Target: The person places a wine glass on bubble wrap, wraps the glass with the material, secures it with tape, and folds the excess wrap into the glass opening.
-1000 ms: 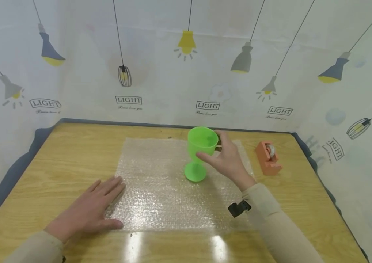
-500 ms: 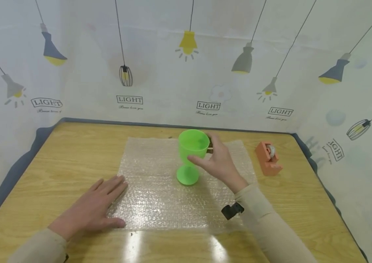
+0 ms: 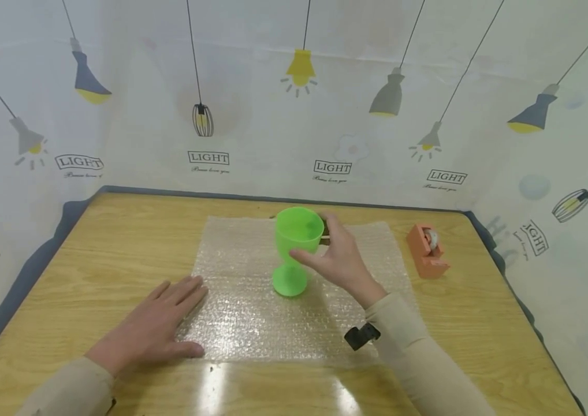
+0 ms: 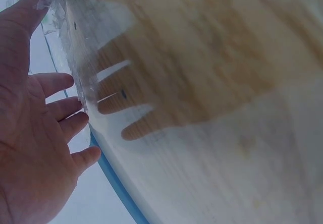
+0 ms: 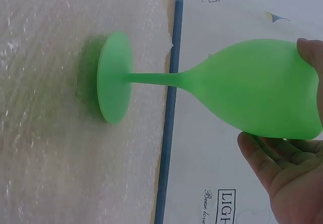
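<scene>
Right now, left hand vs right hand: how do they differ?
The left hand lies flat, fingers straight, on the edge of the bubble wrap; the right hand is raised, curled around the bowl of the green goblet. Left holds nothing; right grips. Both wear beige sleeves.

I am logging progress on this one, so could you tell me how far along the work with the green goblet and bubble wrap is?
Early. Done: the bubble wrap lies spread flat on the table, held down at its near corner by the left hand. In hand: the right hand grips the bowl of the green goblet, upright near the sheet's middle. Left: no wrap is folded round it, and the tape dispenser stands untouched.
</scene>
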A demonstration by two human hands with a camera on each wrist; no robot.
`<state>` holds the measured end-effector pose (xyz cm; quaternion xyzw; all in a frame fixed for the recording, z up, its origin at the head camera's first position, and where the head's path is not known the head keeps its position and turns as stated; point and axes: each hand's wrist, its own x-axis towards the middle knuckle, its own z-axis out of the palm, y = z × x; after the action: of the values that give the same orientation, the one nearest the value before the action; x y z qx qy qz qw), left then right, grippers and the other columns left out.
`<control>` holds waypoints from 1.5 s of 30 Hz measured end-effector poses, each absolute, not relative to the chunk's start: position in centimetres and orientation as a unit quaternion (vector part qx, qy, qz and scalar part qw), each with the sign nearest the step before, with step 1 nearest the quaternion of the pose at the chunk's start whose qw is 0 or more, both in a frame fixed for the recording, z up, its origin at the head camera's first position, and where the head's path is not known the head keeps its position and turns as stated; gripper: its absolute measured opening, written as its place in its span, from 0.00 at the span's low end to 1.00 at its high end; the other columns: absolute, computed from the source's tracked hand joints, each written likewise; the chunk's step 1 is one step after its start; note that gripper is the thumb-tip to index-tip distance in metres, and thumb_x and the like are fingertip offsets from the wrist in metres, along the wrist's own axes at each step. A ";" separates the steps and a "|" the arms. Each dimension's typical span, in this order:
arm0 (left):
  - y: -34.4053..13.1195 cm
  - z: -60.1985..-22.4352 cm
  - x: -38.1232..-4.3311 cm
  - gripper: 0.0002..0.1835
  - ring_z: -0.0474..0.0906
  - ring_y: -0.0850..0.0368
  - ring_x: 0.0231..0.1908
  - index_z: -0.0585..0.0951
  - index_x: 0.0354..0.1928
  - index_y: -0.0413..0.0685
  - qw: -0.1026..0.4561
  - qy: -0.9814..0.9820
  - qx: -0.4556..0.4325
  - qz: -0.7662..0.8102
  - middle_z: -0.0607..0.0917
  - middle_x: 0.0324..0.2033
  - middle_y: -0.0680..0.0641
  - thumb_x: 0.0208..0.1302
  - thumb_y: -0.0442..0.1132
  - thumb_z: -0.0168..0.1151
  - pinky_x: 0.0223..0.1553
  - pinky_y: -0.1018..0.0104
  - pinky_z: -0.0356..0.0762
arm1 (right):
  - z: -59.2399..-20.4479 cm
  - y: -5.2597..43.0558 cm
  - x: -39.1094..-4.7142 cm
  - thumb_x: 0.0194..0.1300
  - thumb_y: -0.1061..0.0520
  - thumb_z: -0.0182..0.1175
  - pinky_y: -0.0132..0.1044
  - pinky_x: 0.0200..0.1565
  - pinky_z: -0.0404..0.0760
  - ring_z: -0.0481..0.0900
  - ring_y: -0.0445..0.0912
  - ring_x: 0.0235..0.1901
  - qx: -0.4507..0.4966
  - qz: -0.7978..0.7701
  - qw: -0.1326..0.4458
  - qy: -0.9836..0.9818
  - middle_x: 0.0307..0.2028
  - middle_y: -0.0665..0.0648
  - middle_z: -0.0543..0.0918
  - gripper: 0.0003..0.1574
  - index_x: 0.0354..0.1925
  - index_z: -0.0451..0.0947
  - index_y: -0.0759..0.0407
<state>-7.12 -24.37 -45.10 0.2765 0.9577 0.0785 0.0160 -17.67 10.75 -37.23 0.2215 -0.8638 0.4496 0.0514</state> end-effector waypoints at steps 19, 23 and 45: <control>-24.1 -44.9 -7.7 0.60 0.53 0.42 0.72 0.61 0.72 0.42 0.004 0.956 0.284 0.076 0.57 0.73 0.39 0.48 0.80 0.53 0.70 0.37 0.48 | -37.0 7.6 -16.9 0.51 0.44 0.74 0.37 0.45 0.82 0.79 0.44 0.42 0.242 0.471 0.020 -0.848 0.44 0.51 0.80 0.46 0.61 0.66 0.60; -24.2 -45.1 -7.4 0.59 0.55 0.41 0.71 0.62 0.71 0.41 -0.001 0.954 0.291 0.074 0.59 0.72 0.38 0.48 0.80 0.53 0.68 0.36 0.50 | -37.0 6.6 -16.6 0.52 0.43 0.74 0.34 0.41 0.82 0.80 0.46 0.40 0.244 0.471 0.005 -0.848 0.43 0.50 0.80 0.43 0.59 0.67 0.58; -24.2 -45.3 -7.4 0.60 0.53 0.42 0.72 0.61 0.72 0.42 -0.006 0.957 0.284 0.064 0.57 0.73 0.39 0.48 0.81 0.51 0.69 0.37 0.49 | -36.6 2.0 -15.8 0.53 0.28 0.65 0.35 0.27 0.79 0.76 0.45 0.27 0.144 0.425 -0.129 -0.885 0.28 0.53 0.79 0.35 0.37 0.73 0.56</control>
<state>-7.37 -24.20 -45.32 0.2841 0.9566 0.0645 -0.0061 -15.80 2.04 -36.57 0.1435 -0.8845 0.4248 -0.1286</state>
